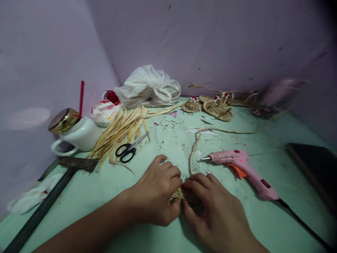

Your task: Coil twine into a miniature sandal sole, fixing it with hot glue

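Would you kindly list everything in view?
Straw piece: one, tan, front centre
Cord: one, tan, centre
Glue gun: one, pink, right
Scissors: one, black, left
Straw strips: many, yellowish, left
Hammer: one, dark, left
Crumpled item: one, white, left
Mug: one, white, left
Container: one, gold, left
Stick: one, red, left
Packet: one, white and red, left
Curved item: one, red, left
Bag: one, white, back
Beaded weaves: several, tan, back
Blurred bundle: one, pink, back right
Slab: one, black, right
Table: one, green, beneath
Walls: several, purple, back
Left hand: one, centre
Right hand: one, alongside

left grip (181, 191) + right grip (184, 193): on straw piece (179, 193) | glue gun (237, 157): right | scissors (134, 144): left
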Action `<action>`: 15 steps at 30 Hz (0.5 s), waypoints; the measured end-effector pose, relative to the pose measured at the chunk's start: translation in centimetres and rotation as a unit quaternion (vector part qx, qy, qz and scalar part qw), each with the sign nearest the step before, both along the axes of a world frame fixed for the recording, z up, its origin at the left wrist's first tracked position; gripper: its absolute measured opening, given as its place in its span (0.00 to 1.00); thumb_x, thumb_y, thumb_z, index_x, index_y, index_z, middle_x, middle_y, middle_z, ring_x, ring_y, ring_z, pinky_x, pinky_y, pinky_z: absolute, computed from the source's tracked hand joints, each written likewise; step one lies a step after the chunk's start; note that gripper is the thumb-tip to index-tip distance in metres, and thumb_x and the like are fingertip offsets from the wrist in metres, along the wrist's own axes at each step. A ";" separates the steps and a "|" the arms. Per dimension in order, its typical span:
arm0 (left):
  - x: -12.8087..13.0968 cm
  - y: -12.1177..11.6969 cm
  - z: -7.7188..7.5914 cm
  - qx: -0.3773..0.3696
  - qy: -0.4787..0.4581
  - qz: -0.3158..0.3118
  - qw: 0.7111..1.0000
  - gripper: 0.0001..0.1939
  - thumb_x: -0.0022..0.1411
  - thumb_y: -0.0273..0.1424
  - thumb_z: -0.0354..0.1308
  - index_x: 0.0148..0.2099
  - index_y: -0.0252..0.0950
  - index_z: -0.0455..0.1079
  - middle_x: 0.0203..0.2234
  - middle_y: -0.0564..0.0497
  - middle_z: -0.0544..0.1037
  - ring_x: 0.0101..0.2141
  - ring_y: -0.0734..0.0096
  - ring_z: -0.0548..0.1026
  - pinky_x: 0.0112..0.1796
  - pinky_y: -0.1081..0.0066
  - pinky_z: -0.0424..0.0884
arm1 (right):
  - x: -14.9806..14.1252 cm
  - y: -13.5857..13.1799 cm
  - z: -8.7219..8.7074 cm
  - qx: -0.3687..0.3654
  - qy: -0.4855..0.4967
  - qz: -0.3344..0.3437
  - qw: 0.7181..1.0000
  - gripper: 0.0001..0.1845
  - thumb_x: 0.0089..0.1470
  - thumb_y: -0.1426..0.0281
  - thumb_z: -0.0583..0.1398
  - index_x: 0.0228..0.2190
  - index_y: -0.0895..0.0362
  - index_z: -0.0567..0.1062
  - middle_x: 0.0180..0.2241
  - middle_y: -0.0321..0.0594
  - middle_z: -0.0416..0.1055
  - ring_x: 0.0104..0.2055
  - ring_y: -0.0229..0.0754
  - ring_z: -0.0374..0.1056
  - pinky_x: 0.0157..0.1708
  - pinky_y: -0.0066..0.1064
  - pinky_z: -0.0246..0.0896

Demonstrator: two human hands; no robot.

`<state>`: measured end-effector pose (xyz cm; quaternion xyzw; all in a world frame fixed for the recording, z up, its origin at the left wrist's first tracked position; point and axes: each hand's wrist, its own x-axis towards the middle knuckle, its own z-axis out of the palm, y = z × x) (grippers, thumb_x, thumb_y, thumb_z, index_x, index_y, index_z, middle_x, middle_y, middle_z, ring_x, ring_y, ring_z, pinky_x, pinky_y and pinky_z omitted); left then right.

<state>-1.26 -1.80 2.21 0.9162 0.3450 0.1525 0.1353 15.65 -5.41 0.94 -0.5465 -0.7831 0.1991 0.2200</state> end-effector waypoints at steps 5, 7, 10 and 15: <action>0.0 0.1 0.0 0.029 0.015 -0.019 0.999 0.09 0.48 0.30 0.53 0.33 0.32 0.69 0.30 0.48 0.73 0.33 0.68 0.68 0.54 0.58 0.51 | 0.0 0.0 -0.2 0.029 -0.044 -0.005 0.999 0.04 0.44 0.70 0.58 0.27 0.51 0.71 0.30 0.38 0.71 0.33 0.47 0.67 0.25 0.33 0.61; -0.1 0.1 0.0 0.031 0.019 -0.023 0.999 0.09 0.47 0.30 0.53 0.32 0.32 0.69 0.29 0.49 0.73 0.33 0.68 0.67 0.54 0.58 0.52 | 0.2 0.0 -0.5 0.037 -0.051 0.003 0.998 0.04 0.44 0.69 0.58 0.27 0.51 0.72 0.30 0.38 0.72 0.33 0.47 0.68 0.25 0.33 0.63; -0.1 0.0 0.1 0.035 0.027 -0.025 0.999 0.09 0.48 0.31 0.53 0.33 0.32 0.69 0.30 0.49 0.73 0.33 0.68 0.67 0.54 0.59 0.53 | 0.6 0.2 -1.1 0.053 -0.057 0.013 0.997 0.05 0.46 0.67 0.58 0.29 0.50 0.72 0.31 0.38 0.73 0.33 0.47 0.69 0.26 0.33 0.66; -0.2 0.1 0.5 0.045 0.050 -0.035 0.997 0.11 0.49 0.31 0.53 0.34 0.32 0.70 0.30 0.49 0.73 0.33 0.68 0.67 0.53 0.59 0.53 | 1.0 0.5 -1.8 0.077 -0.052 0.035 0.995 0.06 0.47 0.64 0.58 0.29 0.49 0.73 0.30 0.38 0.74 0.33 0.47 0.70 0.26 0.34 0.66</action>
